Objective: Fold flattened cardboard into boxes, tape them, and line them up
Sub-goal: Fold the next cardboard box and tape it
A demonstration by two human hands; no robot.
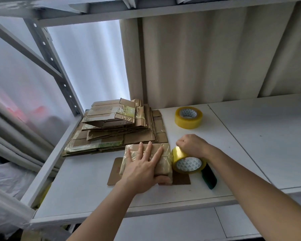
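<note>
Two hands at work: the right hand makes the grip, fingers curled round the top of the tape roll; the left hand lies flat on the box, fingers straight and spread, thumb hooked over the near edge.
Grip state: clamped on the roll, knuckles up; how the fingertips sit on the far side of it is hidden.
Roll: stands on edge, its open core facing the camera, touching the right end of the box.
Tape: a shiny strip seems to run from the roll up onto the box top, though its free end cannot be made out under the glare.
Box: a small folded carton, already glossy with tape, lying on the white shelf directly in front of the person, its long axis running from near to far.
Key relation: the box lies just to the left of the grip, so the roll would, as I judge it, travel leftward across the short way of the box, toward the flat left hand.
Nearer hand: the left is already on the box and pins it; the right is beside it, at its right end.
Under the box: a loose flat cardboard piece sticks out to the left and near side.
Beside the roll: a dark green cutter lies on the shelf at the right, partly under the right forearm.
Farther out: a stack of flattened cartons sits behind the box, and a spare tape roll lies flat farther back, well apart from the hands.
</note>
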